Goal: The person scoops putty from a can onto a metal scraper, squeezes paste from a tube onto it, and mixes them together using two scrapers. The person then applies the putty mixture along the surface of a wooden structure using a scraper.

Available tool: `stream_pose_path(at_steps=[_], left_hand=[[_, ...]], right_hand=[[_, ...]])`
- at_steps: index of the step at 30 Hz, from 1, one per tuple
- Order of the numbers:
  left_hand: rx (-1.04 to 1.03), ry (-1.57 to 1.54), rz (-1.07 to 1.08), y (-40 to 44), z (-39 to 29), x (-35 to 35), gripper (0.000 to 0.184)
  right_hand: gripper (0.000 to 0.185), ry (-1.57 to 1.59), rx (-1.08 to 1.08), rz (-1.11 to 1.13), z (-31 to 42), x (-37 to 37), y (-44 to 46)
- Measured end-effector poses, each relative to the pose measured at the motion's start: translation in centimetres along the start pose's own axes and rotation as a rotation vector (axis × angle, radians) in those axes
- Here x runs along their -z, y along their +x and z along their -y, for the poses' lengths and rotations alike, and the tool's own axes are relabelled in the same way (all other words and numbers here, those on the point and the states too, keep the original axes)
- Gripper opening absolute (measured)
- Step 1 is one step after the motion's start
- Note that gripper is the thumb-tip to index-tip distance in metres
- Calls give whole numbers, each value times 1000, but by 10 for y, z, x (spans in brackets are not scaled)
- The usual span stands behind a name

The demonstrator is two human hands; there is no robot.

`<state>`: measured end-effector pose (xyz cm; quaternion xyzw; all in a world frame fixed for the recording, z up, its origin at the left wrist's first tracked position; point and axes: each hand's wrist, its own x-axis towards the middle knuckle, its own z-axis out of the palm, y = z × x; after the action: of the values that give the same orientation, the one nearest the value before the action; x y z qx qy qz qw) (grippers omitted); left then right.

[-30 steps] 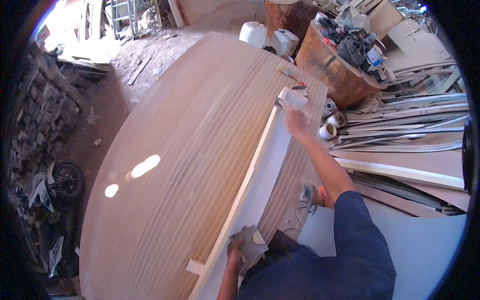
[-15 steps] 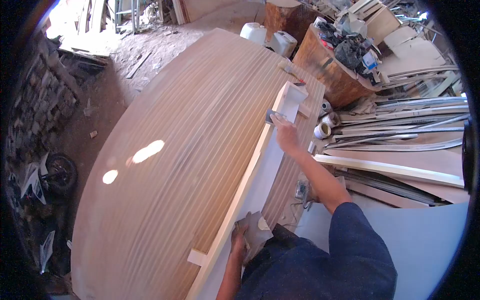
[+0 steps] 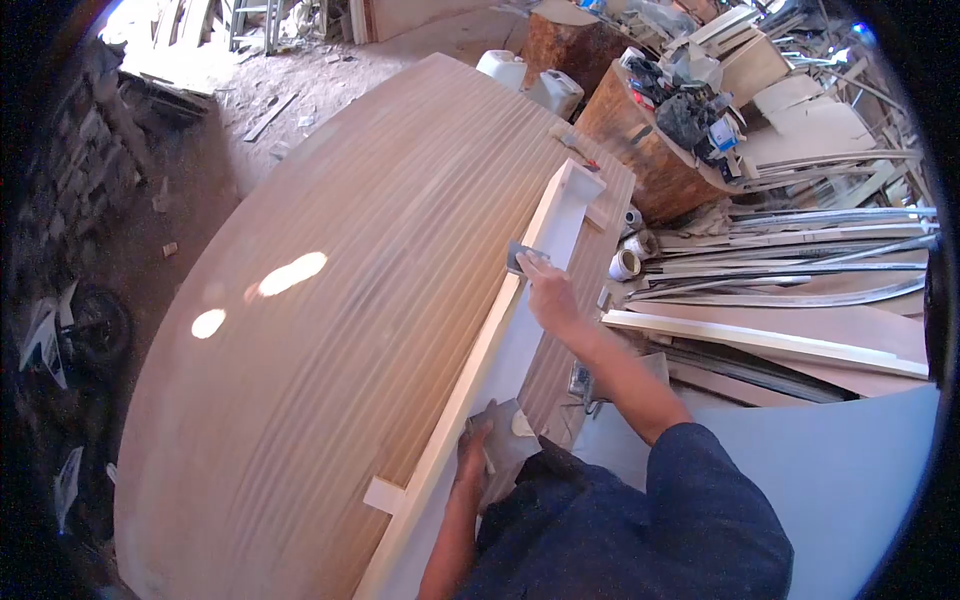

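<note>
Work partway along a long, pale, trough-shaped wooden piece, lying on a broad, curved, striped brown wooden surface.
Right hand is clamped on a small dark-grey flat scraper, set at the rim short of the far end; left hand grips a wide grey plate bearing a cream-coloured dab. Some work seems left, though which stretches of rim are finished cannot be told. Beyond stand white plastic jugs and a rough brown stump heaped with clutter; long pale strips lie to the right.

Right hand stretched forward, left hand near torso, both gripping.
</note>
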<state>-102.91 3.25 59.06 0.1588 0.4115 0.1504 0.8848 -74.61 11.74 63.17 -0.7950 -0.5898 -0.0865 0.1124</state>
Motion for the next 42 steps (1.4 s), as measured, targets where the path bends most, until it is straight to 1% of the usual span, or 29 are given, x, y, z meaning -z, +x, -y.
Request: stream_pose_path(at_steps=[3,5,8,10,12,14,17,18,20,21,23,24,26,29,32,33,35,39,42], left_hand=[[-38,-77,63,18,21,16,53],[-61,-34,46,21,26,21,53],[-79,-16,68,16,20,18,54],[-52,-18,31,2,6,7,55],[-58,-41,52,4,8,7,55],[-96,-82,131,26,29,21,55],[-153,-70,129,37,41,28,57],[-140,-44,117,36,41,28,57],[-118,12,93,35,40,29,57],[-91,47,53,40,44,34,56],[-40,122,-30,55,54,43,53],[-34,67,-9,52,52,43,51],[-27,-40,31,39,45,36,47],[-36,-37,11,23,29,25,43],[156,-220,27,17,21,20,41],[121,-240,59,14,20,16,41],[57,-269,129,14,17,5,40],[-60,-241,31,-15,-4,-38,43],[-142,-198,-47,-31,-12,-48,46]], right_hand=[[49,17,18,5,19,7,-11],[49,28,48,3,28,8,-19],[49,30,56,34,41,5,-33],[49,47,48,60,55,11,-40],[50,85,41,79,68,19,-47],[50,57,69,85,78,19,-57],[50,73,70,117,93,22,-68],[50,89,62,133,99,24,-72],[51,87,116,72,111,26,-82],[51,87,141,39,116,28,-88],[51,143,145,61,129,42,-100],[51,174,146,68,136,51,-106],[48,356,141,81,141,73,-125],[44,671,131,96,126,112,-154],[43,916,107,91,90,135,-183],[43,984,97,86,81,136,-191],[44,982,101,62,70,125,-200],[52,914,55,15,57,113,-223],[49,925,226,195,17,87,-237]])
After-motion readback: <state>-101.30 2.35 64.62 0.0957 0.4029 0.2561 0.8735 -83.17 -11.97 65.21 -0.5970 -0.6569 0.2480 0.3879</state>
